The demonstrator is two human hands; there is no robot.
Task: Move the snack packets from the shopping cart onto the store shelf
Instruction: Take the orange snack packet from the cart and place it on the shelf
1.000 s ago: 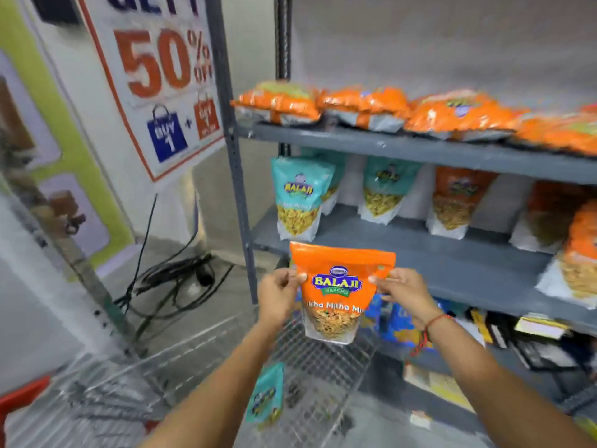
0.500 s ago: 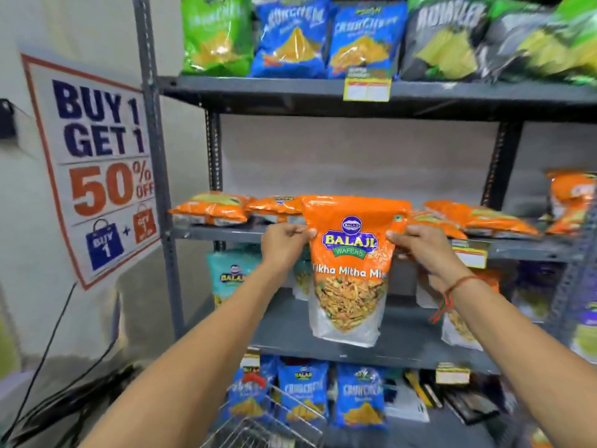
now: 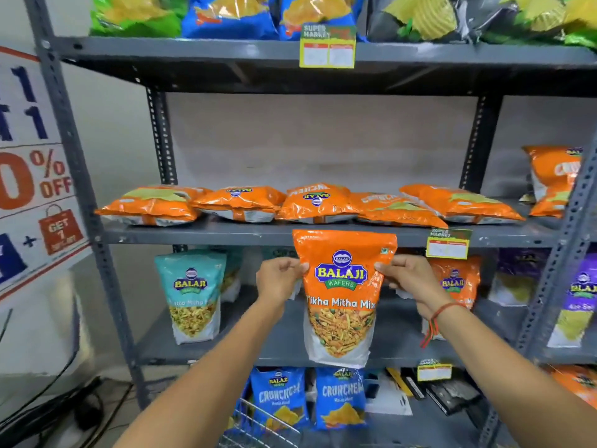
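Note:
An orange Balaji Tikha Mitha Mix packet hangs upright in front of the grey store shelf. My left hand pinches its upper left edge and my right hand pinches its upper right edge. The packet's top reaches the front lip of the shelf board that carries flat orange packets. Behind the packet lies the lower board, where a teal Balaji packet stands at the left and another orange packet stands behind my right hand. A corner of the wire shopping cart shows at the bottom.
The top shelf holds green, blue and dark chip bags. Blue Crunchem packets stand on the bottom shelf. Purple packets fill the neighbouring rack on the right. A discount poster hangs on the left wall, with black cables on the floor.
Both hands lifted the orange packet out of the cart up to shelf height, then drew it slightly lower and closer to the lower board. My view tilted up from the cart to the shelves.

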